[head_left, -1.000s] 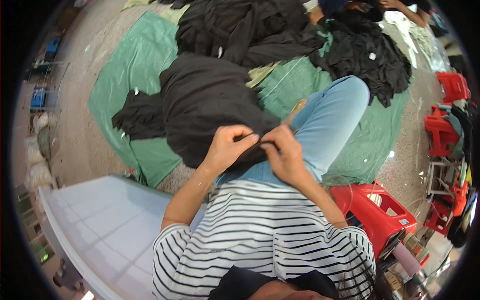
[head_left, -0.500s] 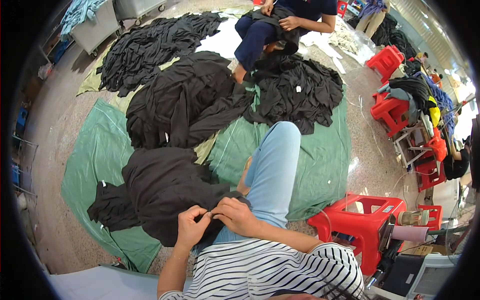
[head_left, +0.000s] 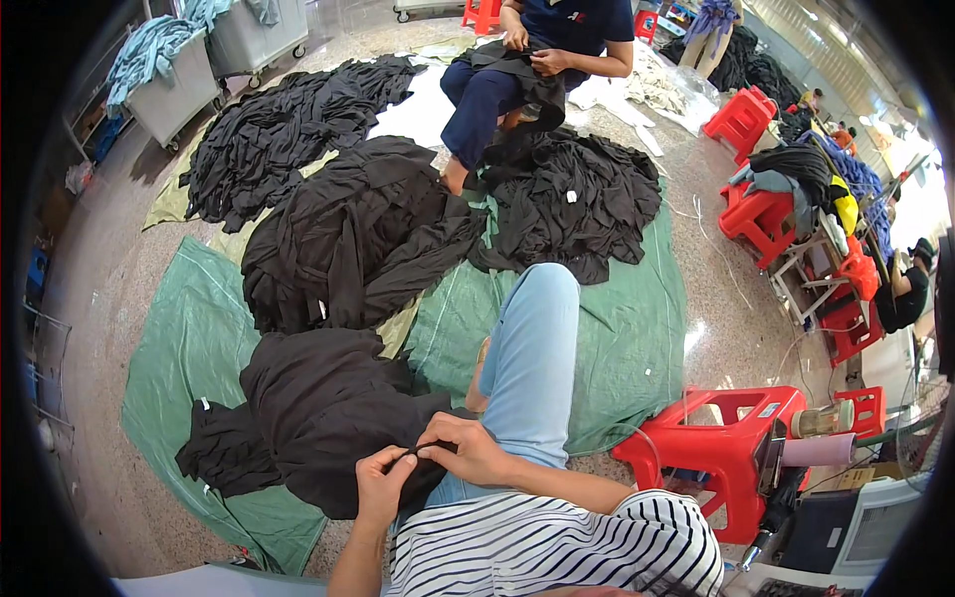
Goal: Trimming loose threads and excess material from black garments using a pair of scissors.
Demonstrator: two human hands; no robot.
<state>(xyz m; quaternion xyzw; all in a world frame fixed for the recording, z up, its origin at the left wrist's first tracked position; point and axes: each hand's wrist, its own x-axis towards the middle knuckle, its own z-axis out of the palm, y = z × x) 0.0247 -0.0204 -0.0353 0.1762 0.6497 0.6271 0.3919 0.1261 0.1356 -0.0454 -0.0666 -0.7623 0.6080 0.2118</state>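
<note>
A black garment (head_left: 333, 398) lies bunched over my left leg and spills onto the green sheet. My left hand (head_left: 382, 482) pinches a small bit of its dark cloth between thumb and forefinger. Close beside it, my right hand (head_left: 458, 450) grips the same cloth, its fingertips nearly meeting those of the left. What lies between the fingertips is too small to make out beyond dark fabric. My right leg in light blue jeans (head_left: 535, 368) is bent up just past the hands. A smaller black piece (head_left: 227, 453) with white tags rests to the left.
Heaps of black garments (head_left: 348, 234) and another black heap (head_left: 572, 204) lie on the green sheet (head_left: 637, 338). Across from me a seated person (head_left: 567, 50) handles black cloth. A red stool (head_left: 726, 438) stands at my right. Grey wheeled bins (head_left: 169, 95) hold blue clothes.
The view has tilted, so the surroundings sit lower in the picture. My hands still pinch the cloth, with the right hand slightly higher above the left.
</note>
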